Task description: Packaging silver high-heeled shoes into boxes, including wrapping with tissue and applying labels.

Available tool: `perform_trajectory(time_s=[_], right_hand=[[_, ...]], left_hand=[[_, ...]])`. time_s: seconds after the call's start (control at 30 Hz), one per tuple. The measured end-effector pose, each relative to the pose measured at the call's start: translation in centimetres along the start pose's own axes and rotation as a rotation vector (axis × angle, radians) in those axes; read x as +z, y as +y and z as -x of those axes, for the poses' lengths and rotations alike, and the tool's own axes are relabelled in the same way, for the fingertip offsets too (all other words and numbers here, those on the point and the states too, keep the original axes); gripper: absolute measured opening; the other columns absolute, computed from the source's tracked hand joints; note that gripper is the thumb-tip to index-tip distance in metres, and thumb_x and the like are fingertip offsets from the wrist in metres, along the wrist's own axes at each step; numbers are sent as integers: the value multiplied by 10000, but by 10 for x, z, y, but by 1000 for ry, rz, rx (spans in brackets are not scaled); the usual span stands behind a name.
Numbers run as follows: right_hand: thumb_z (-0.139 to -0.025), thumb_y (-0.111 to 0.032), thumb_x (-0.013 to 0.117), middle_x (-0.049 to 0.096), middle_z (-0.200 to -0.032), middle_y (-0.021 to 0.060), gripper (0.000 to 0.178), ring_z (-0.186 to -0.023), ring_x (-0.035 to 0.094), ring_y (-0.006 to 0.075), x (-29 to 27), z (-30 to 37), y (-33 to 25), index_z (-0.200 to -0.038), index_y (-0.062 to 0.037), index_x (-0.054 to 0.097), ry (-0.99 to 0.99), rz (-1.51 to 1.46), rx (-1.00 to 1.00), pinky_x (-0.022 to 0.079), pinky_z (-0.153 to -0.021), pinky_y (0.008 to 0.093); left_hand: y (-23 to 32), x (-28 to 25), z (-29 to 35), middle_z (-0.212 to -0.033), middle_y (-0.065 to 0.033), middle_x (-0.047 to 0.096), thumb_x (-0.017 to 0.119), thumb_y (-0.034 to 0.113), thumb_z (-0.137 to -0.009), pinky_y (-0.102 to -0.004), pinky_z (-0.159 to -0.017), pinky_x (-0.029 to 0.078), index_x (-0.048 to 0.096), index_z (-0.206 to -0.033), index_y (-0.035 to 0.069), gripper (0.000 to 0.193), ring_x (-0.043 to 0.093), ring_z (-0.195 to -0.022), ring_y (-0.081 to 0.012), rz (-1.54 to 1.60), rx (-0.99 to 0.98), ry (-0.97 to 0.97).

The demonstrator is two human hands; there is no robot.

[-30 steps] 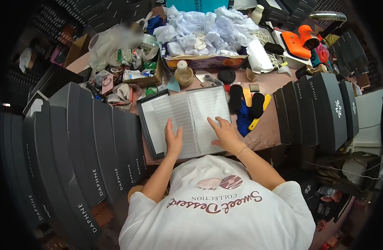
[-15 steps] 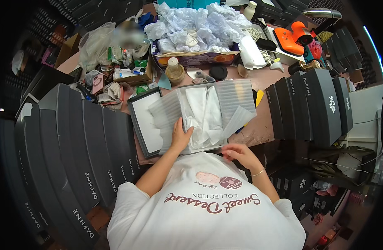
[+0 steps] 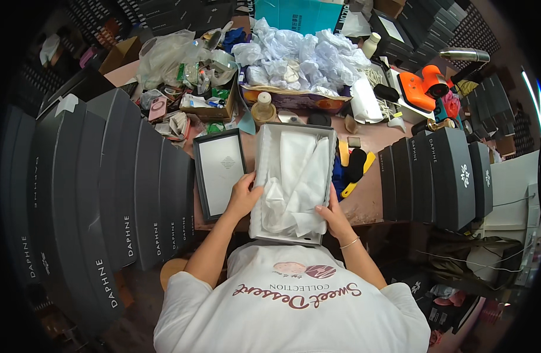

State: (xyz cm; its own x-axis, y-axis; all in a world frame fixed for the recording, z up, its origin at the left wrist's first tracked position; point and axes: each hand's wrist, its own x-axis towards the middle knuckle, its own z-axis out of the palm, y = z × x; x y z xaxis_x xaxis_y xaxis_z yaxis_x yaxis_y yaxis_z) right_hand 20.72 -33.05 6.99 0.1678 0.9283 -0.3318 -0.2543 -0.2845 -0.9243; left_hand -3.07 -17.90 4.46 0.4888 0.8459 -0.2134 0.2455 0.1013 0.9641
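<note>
Crowded at its far side, the pinkish table [image 3: 364, 203] is flanked by a left row of dark boxes [image 3: 114, 176] at nine o'clock and a right row [image 3: 447, 176] at three. Over its near edge, an open box [image 3: 282, 237] is held from both sides: its walls are gripped by the fingers of the left hand [image 3: 244, 197] at eight o'clock and of the right hand [image 3: 335, 220] at four. Already removed, the lid [image 3: 219, 176] is laid at nine o'clock. White wrapping [image 3: 297, 159] is exposed but left folded; what is covered by it cannot be told. Space is limited by a bottle [image 3: 263, 109] at eleven, a carton [image 3: 300, 99] of crumpled paper [image 3: 306, 56] at twelve and black pads [image 3: 356, 166] at two.
</note>
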Motion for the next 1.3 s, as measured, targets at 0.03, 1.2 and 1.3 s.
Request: perform_trajectory(time_s=[0.03, 1.2, 1.3], right_hand=[[-753, -173, 642, 132, -1532, 180, 997, -1404, 186, 257, 3, 2, 3, -1496, -40, -9, -6, 85, -46, 205, -1112, 331], [-859, -153, 611, 398, -669, -91, 229, -607, 334, 35, 49, -52, -112, -674, -103, 487, -292, -249, -145, 297, -534, 222], [-850, -123, 609, 435, -735, -67, 172, -668, 359, 33, 66, -57, -105, -723, -116, 492, -338, -588, -123, 313, -586, 213]], left_hand=[[-9, 1, 7, -1244, -193, 514, 545, 191, -820, -341, -942, 421, 490, -1271, -30, 505, 527, -1127, -272, 91, 76, 36], [7, 32, -20, -1221, -130, 575, 475, 555, -917, -349, -1010, 395, 479, -1321, 44, 651, 527, -1179, -231, 800, -282, 29], [36, 45, -12, -1210, -145, 577, 438, 637, -882, -392, -986, 443, 445, -1350, 74, 732, 558, -1143, -258, 1210, -380, -100]])
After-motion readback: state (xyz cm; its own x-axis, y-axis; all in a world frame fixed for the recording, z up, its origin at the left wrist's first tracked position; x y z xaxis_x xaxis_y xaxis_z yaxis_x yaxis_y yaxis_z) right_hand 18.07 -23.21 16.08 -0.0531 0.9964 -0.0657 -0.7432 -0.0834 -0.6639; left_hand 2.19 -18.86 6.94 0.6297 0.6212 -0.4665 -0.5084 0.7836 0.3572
